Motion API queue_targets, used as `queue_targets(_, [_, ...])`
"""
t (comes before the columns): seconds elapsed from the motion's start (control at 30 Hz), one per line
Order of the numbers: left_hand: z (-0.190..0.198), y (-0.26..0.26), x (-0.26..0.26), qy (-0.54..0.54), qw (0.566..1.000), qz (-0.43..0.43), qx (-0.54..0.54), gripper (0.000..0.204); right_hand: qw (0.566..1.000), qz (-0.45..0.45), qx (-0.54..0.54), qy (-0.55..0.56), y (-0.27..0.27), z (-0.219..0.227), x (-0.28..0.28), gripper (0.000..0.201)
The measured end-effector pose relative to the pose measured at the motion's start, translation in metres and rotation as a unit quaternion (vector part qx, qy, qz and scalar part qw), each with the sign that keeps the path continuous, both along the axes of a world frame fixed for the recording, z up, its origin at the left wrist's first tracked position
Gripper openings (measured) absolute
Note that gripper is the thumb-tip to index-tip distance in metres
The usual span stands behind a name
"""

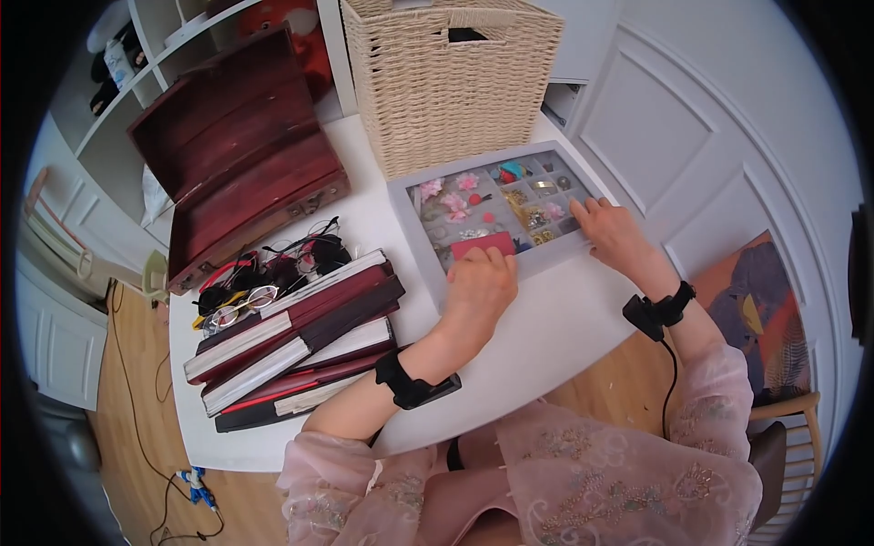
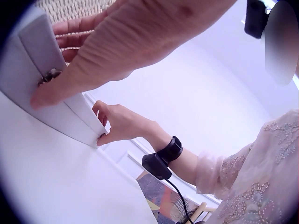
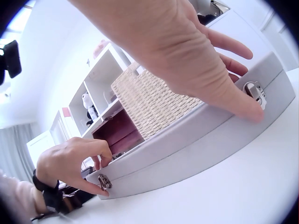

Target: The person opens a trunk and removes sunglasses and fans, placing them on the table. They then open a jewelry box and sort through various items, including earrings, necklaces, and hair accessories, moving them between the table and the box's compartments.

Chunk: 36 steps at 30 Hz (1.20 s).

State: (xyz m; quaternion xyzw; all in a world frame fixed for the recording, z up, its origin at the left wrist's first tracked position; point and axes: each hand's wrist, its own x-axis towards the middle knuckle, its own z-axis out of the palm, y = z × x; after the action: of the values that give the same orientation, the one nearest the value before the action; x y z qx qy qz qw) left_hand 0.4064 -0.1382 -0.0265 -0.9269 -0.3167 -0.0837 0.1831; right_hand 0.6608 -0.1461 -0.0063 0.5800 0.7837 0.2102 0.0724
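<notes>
A flat grey jewelry box (image 1: 543, 267) with a clear lid window lies on the table, trinkets showing in its compartments. My left hand (image 1: 482, 284) holds its front edge near the left corner, fingers over the lid and thumb on the front face beside a metal latch (image 2: 50, 76). At the other end my right hand (image 1: 621, 238) grips the same edge. Its thumb presses by the second latch (image 3: 254, 93) while its fingers reach over the top. A dark pink rectangular piece (image 1: 483, 244) shows just past my left fingers. Pink flowers (image 1: 458, 204) are visible through the window.
Behind the box stands a woven basket (image 1: 455, 91). To the left are an open dark red case (image 1: 250, 196), a heap of eyeglasses (image 1: 259, 296) and stacked thick books (image 1: 300, 341). The white table (image 1: 519, 364) curves toward my body.
</notes>
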Motion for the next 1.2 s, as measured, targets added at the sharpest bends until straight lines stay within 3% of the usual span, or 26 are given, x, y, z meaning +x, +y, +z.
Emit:
queue_targets(0.2, [-0.004, 0.0, 0.001, 0.009, 0.999, 0.004, 0.032, 0.041, 0.999, 0.0, 0.037, 0.016, 0.0, -0.008, -0.001, 0.043])
queue_targets(0.47, [0.006, -0.002, -0.004, -0.008, 1.0, -0.003, 0.018, 0.032, 0.999, -0.044, -0.008, 0.009, 0.0, -0.003, -0.006, 0.049])
queue_targets(0.53, [0.014, 0.003, -0.009, -0.035, 0.994, -0.08, -0.061, 0.025, 0.999, -0.049, -0.013, 0.012, -0.001, -0.002, -0.009, 0.05])
queue_targets(0.83, [0.008, 0.005, -0.009, -0.072, 0.988, -0.114, -0.074, 0.012, 0.998, -0.053, -0.016, 0.002, 0.0, -0.004, -0.006, 0.05])
queue_targets(1.2, [0.018, 0.007, -0.015, -0.061, 0.982, -0.129, -0.127, 0.016, 0.998, -0.055, -0.032, 0.004, -0.001, 0.001, -0.006, 0.05])
